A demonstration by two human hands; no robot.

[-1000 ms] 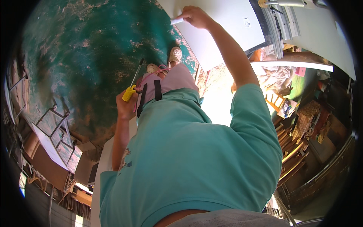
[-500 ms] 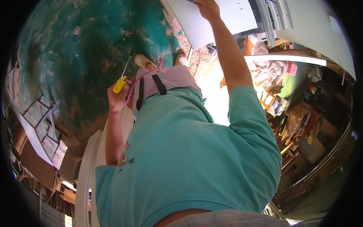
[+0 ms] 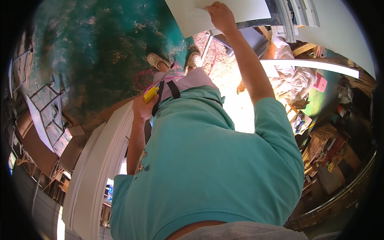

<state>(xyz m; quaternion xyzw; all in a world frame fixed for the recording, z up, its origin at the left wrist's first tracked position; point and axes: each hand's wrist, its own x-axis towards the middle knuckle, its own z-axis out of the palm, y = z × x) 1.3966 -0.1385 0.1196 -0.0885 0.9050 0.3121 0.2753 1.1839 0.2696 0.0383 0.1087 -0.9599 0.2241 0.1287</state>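
A screwdriver with a yellow handle (image 3: 151, 95) is gripped in my left hand (image 3: 143, 108), beside my left thigh. Its thin metal shaft slants up to the right, over my leg toward my shoes. At the upper middle my right hand (image 3: 222, 18) is closed over a white panel (image 3: 250, 11). A faint, blurred sliver sticks out to the left of its fingers; what it is I cannot make out. A pink cord (image 3: 143, 79) lies looped on the floor near my left leg and passes close to the screwdriver.
White mouldings (image 3: 94, 160) lean at my left side. A metal-framed rack (image 3: 44, 116) stands at far left. Right of the panel are metal profiles (image 3: 290, 20), a long white strip (image 3: 310, 65) and crumpled cloth (image 3: 294, 86). The green floor (image 3: 104, 48) is dusty.
My left hand has moved right with the screwdriver, now nearer my thigh, its shaft tilted further right. My right hand has come lower in view over the panel. The whole view has shifted slightly.
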